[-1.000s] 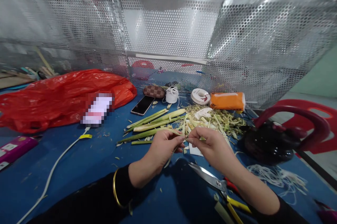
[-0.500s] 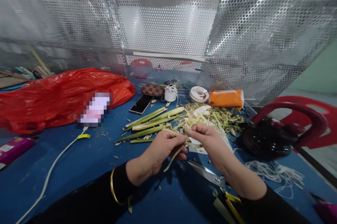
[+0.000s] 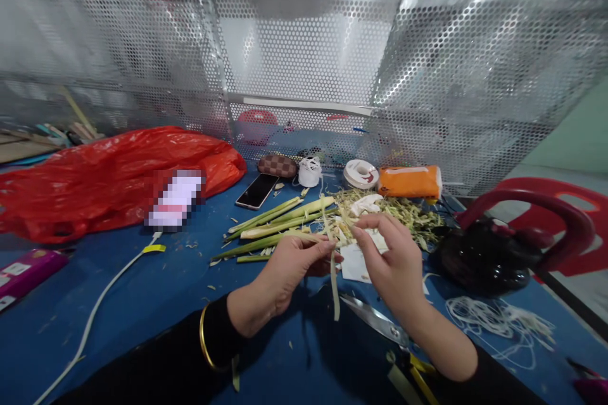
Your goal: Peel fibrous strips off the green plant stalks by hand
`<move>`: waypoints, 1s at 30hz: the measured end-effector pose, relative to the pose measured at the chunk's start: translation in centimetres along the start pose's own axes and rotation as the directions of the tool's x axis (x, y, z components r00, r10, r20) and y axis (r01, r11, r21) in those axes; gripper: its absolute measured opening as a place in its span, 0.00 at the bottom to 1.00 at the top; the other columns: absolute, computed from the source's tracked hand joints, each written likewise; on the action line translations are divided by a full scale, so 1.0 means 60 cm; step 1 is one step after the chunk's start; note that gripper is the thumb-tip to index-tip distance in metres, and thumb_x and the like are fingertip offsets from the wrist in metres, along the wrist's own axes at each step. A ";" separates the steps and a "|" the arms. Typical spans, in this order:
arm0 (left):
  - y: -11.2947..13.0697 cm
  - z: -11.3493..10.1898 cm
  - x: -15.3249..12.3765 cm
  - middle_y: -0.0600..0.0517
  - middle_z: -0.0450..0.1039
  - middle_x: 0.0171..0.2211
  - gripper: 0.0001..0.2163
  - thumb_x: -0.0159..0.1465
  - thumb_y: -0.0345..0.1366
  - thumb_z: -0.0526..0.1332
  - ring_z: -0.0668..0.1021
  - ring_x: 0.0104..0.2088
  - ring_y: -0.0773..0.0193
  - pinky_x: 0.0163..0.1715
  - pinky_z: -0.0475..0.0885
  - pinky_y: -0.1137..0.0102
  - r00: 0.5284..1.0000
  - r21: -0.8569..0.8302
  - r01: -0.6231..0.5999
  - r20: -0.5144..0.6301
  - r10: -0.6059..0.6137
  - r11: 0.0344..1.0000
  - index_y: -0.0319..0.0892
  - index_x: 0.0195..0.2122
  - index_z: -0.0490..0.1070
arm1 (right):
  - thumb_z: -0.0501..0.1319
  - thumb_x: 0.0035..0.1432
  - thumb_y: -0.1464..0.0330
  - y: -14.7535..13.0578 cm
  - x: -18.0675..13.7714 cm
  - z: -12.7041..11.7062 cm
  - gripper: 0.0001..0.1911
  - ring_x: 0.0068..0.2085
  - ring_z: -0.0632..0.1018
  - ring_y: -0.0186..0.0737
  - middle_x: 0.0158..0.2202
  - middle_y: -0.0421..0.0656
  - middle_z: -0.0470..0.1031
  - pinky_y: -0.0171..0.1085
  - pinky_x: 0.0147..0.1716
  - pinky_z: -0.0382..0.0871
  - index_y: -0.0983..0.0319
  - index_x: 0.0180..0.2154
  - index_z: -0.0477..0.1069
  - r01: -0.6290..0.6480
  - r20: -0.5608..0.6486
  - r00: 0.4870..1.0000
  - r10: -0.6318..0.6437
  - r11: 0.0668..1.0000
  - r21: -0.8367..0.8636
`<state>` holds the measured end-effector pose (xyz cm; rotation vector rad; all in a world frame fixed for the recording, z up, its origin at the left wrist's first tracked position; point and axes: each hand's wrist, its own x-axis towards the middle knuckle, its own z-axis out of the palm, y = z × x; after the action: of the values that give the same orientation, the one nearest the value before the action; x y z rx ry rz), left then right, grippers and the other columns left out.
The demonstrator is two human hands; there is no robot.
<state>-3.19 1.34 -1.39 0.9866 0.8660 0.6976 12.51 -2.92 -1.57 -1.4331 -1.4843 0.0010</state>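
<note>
My left hand (image 3: 285, 272) pinches a thin pale green leaf strip (image 3: 333, 278) that stands upright between my hands and hangs down below the fingers. My right hand (image 3: 392, 262) is raised just right of the strip, fingers spread apart, holding nothing. Behind the hands lie several green stalks (image 3: 280, 221) on the blue table (image 3: 142, 303), beside a heap of shredded leaf trimmings (image 3: 403, 215). Scissors with yellow and red handles (image 3: 380, 322) lie under my right wrist. A white card (image 3: 354, 262) lies beneath the hands.
A red plastic bag (image 3: 104, 177) fills the left. A phone (image 3: 257, 190), a checked pouch (image 3: 278, 165), white thread spools (image 3: 310, 172), an orange packet (image 3: 409, 182), a dark kettle (image 3: 484, 259), loose white string (image 3: 498, 322) and a white cable (image 3: 99, 310) lie around. A perforated metal screen (image 3: 304, 69) closes the back.
My right hand has let go of the strip and opened, drawing slightly right. The strip, curled between both hands before, now hangs straight from my left hand.
</note>
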 end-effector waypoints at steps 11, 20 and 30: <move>0.011 -0.003 0.000 0.50 0.78 0.25 0.13 0.42 0.35 0.75 0.75 0.27 0.66 0.30 0.69 0.72 0.982 -0.009 -0.157 -0.103 0.155 0.988 0.35 0.28 0.78 | 0.61 0.54 0.63 -0.024 -0.021 0.014 0.09 0.32 0.74 0.41 0.27 0.40 0.76 0.37 0.35 0.64 0.59 0.25 0.73 -0.378 0.457 0.845 0.278 0.915 0.143; 0.017 -0.002 0.001 0.51 0.77 0.21 0.09 0.44 0.28 0.72 0.76 0.23 0.68 0.29 0.72 0.73 0.984 -0.041 -0.137 -0.124 0.131 0.990 0.35 0.27 0.78 | 0.58 0.55 0.66 -0.022 -0.015 0.006 0.09 0.32 0.71 0.39 0.27 0.38 0.72 0.36 0.36 0.63 0.60 0.24 0.66 -0.360 0.535 0.824 0.183 0.900 0.246; 0.014 -0.005 0.001 0.50 0.79 0.23 0.10 0.46 0.28 0.71 0.78 0.25 0.65 0.31 0.73 0.71 0.984 -0.054 -0.133 -0.126 0.125 0.990 0.35 0.31 0.77 | 0.59 0.55 0.69 -0.023 -0.013 0.000 0.08 0.34 0.72 0.37 0.28 0.38 0.72 0.35 0.37 0.63 0.60 0.24 0.66 -0.313 0.559 0.820 0.122 0.914 0.259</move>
<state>-3.53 1.87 -0.71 0.9578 0.8875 0.8985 11.30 -3.87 -1.21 -1.3634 -1.6391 0.8317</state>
